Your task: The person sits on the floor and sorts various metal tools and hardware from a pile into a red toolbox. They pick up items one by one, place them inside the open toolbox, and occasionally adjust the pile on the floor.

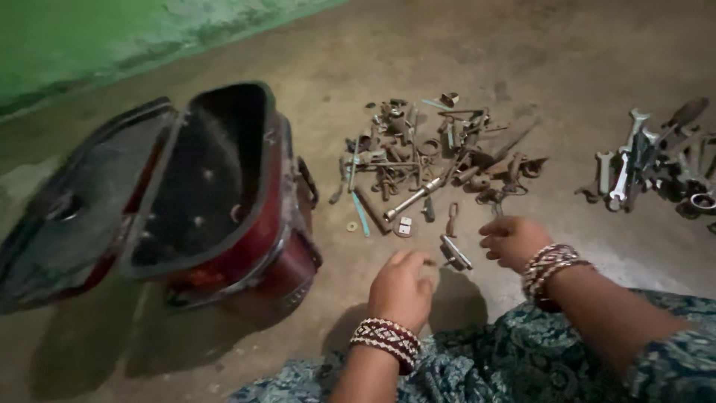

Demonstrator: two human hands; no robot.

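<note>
Far left of the scrap pile (440, 153), a dark red hard case (224, 201) lies open on the concrete floor (522, 45), its lid (67, 216) flung further left and cut off by the frame edge; the inside is too dark to read. The pile itself, rusty bolts, rods and rings, blurs into a tangle where single pieces are hard to pick out. Below the pile's near edge the left hand (403, 287) hangs palm down, fingers loosely curled and its grip empty as far as I can see, wearing a beaded bangle (386, 339). Just right of it a small metal clamp-like piece (453, 252) lies on the floor. The right hand (513, 242) hovers beside that piece, fingers bent; whether it pinches anything I cannot tell. Far right of the pile, spanners (634, 160) lie heaped, partly cut off.
</note>
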